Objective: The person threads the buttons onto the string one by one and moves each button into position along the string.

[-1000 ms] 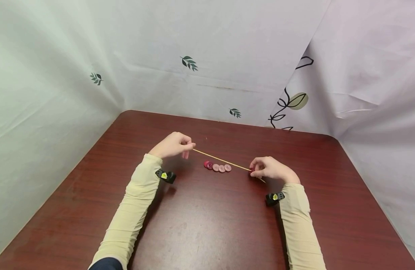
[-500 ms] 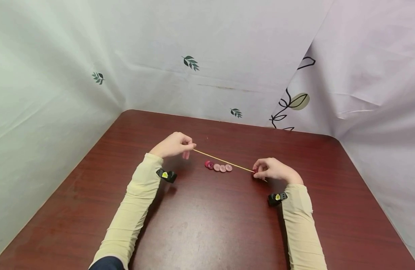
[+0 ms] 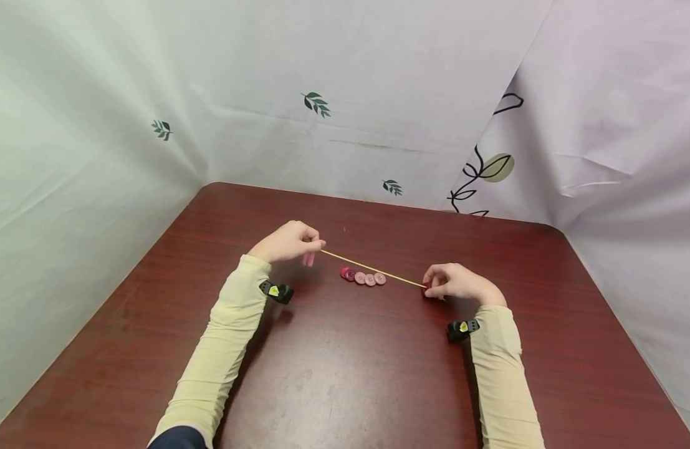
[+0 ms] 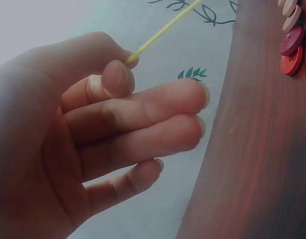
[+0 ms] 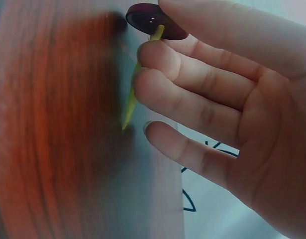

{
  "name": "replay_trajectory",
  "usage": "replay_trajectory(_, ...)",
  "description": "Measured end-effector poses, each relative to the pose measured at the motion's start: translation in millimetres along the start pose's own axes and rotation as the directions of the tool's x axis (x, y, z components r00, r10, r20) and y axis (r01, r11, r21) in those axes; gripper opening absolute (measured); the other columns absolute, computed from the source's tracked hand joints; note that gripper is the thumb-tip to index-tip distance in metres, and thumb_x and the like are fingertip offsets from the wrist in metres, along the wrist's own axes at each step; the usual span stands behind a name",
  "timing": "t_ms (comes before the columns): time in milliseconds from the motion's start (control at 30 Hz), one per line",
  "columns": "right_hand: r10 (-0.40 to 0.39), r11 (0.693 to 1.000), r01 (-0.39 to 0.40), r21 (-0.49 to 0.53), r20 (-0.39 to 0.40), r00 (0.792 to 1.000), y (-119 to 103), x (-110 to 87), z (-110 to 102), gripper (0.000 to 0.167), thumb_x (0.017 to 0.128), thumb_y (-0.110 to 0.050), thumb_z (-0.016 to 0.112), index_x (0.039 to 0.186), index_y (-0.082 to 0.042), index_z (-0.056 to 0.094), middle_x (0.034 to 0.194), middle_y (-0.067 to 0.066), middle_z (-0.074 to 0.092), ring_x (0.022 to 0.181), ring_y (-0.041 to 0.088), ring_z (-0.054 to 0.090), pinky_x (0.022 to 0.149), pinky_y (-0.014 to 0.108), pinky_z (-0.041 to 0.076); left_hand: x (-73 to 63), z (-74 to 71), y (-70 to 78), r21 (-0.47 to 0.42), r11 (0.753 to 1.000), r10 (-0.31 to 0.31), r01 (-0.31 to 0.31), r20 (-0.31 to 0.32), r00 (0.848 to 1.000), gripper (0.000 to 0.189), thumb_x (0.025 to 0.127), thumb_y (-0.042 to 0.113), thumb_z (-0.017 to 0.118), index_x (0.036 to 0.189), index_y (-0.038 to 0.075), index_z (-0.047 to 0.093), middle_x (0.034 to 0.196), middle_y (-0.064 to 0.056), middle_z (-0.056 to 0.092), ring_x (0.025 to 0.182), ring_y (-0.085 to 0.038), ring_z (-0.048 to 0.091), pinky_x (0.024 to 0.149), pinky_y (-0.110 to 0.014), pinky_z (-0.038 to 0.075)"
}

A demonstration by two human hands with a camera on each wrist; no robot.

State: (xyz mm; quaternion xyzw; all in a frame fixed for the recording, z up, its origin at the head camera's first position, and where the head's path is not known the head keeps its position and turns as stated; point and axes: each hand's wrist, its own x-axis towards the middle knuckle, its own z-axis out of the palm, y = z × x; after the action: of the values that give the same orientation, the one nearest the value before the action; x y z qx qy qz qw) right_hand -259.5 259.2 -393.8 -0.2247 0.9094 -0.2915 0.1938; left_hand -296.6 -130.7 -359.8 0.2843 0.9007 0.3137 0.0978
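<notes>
My left hand (image 3: 288,242) pinches one end of a thin yellow cord (image 3: 373,268) between thumb and forefinger, its other fingers loosely extended. The cord runs straight and slanting down to my right hand (image 3: 459,284). There, thumb and forefinger pinch a dark red button (image 5: 149,21). In the right wrist view the cord passes through one of the button's holes, and its short free end (image 5: 129,112) hangs below past the fingertips. Under the cord, a row of buttons lies on the table: a red one (image 3: 344,272), a dark red one (image 3: 350,275) and three pink ones (image 3: 369,280).
The brown wooden table (image 3: 333,368) has rounded back corners. White cloth (image 3: 255,93) with leaf prints hangs behind it and at both sides. A black wrist camera is strapped to each sleeved forearm.
My right hand has moved slightly right with the button, lengthening the stretch of cord between the hands. The free end showing past it has become shorter. My left hand stays nearly still.
</notes>
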Motion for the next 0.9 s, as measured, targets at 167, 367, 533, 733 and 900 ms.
replay_trajectory(167,0.009,1.000,-0.009,-0.002,-0.002,1.000,0.5,-0.7,-0.9,0.022,0.086,-0.014,0.070,0.102,-0.001,0.061,0.068,0.001,0.061,0.061,0.015,0.055,0.061,0.025,0.045,0.2,-0.4,-0.3,0.004,1.000,-0.003,0.003,0.000,1.000,0.035,0.096,0.023,0.056,0.063,0.012,0.059,0.055,0.001,0.065,0.064,-0.018,0.063,0.073,-0.029,0.044)
replay_trajectory(367,0.027,1.000,-0.027,-0.013,-0.002,1.000,1.0,-2.0,-0.8,0.023,0.086,-0.014,0.070,0.103,-0.002,0.060,0.067,-0.001,0.060,0.063,0.014,0.055,0.063,0.025,0.044,0.4,0.4,-0.7,-0.003,1.000,-0.005,0.005,0.012,1.000,0.035,0.096,0.024,0.056,0.063,0.012,0.059,0.054,0.002,0.065,0.063,-0.017,0.063,0.074,-0.028,0.044)
replay_trajectory(533,0.025,1.000,-0.025,-0.014,-0.006,1.000,2.9,-1.4,-0.9,0.023,0.086,-0.015,0.070,0.102,-0.002,0.060,0.068,0.000,0.060,0.063,0.013,0.054,0.063,0.025,0.043,1.2,1.0,-0.3,0.011,1.000,-0.001,0.001,0.024,1.000,0.035,0.096,0.024,0.055,0.063,0.013,0.060,0.054,0.003,0.065,0.061,-0.013,0.062,0.074,-0.027,0.044)
replay_trajectory(733,0.018,1.000,-0.019,-0.014,-0.027,0.999,3.2,-3.5,-2.5,0.021,0.087,-0.013,0.069,0.103,-0.002,0.061,0.069,0.001,0.060,0.066,0.014,0.055,0.066,0.026,0.044,0.2,-0.7,1.2,0.022,1.000,0.000,0.000,0.024,1.000,0.035,0.097,0.024,0.055,0.064,0.013,0.061,0.053,0.003,0.064,0.065,-0.012,0.060,0.071,-0.027,0.043)
replay_trajectory(900,-0.004,1.000,0.002,-0.029,-0.050,0.999,0.9,-4.9,-2.0,0.016,0.090,-0.014,0.066,0.102,-0.004,0.063,0.070,0.004,0.062,0.067,0.013,0.057,0.066,0.025,0.045,0.6,0.6,1.7,0.013,1.000,-0.001,0.001,0.030,1.000,0.034,0.097,0.023,0.055,0.064,0.013,0.061,0.054,0.002,0.064,0.064,-0.013,0.060,0.070,-0.027,0.042)
